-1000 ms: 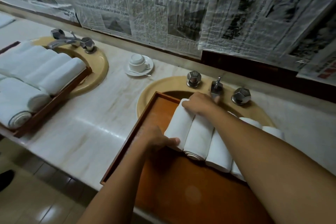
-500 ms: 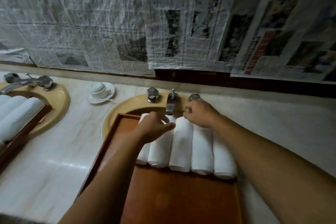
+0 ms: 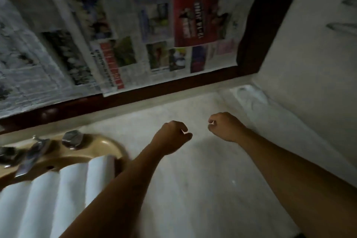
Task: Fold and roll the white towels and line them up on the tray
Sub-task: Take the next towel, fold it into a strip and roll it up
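Above the bare counter (image 3: 193,189), both hands (image 3: 172,137) (image 3: 225,126) hover curled and empty, apparently finished aligning the rolled towels (image 3: 58,195).

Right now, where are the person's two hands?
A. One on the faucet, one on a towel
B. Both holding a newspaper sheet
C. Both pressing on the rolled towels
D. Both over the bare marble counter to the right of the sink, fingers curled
D: the left hand and right hand are over the marble counter with curled fingers, clear of the rolled towels.
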A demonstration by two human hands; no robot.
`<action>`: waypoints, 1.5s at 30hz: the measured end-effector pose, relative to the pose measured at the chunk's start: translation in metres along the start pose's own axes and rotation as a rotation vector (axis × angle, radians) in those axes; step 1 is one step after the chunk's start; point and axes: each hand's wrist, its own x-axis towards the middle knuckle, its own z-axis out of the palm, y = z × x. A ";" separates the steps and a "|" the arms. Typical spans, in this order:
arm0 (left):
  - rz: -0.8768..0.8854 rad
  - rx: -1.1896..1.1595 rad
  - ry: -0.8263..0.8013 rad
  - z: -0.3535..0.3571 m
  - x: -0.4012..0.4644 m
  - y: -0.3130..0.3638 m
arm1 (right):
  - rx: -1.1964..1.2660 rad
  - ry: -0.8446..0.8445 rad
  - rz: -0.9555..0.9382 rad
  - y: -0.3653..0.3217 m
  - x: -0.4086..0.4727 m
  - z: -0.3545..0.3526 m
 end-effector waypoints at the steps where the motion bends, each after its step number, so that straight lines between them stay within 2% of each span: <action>1: -0.001 -0.004 -0.010 0.012 0.019 0.018 | 0.004 0.016 0.023 0.028 0.007 -0.007; 9: -0.018 -0.018 -0.090 0.098 0.166 0.115 | -0.105 0.033 0.195 0.209 0.071 -0.051; 12: -0.041 -0.011 -0.086 0.118 0.210 0.128 | -0.122 0.086 0.246 0.245 0.099 -0.057; 16: -0.079 -0.021 -0.072 0.142 0.250 0.136 | -0.173 0.091 0.212 0.267 0.137 -0.052; 21: -0.137 -0.035 -0.067 0.159 0.265 0.137 | -0.237 0.050 0.208 0.258 0.168 -0.037; 26: -0.206 -0.088 -0.062 0.162 0.251 0.126 | -0.295 0.215 0.067 0.258 0.161 -0.017; 36: -0.205 -0.217 0.062 0.134 0.181 0.131 | 0.375 0.395 0.309 0.227 0.130 -0.067; 42: -0.199 -0.245 0.171 0.103 0.109 0.152 | 0.534 0.193 0.125 0.149 0.055 -0.111; 45: -0.180 -0.218 0.165 0.093 0.059 0.159 | 0.493 0.191 0.017 0.103 0.006 -0.128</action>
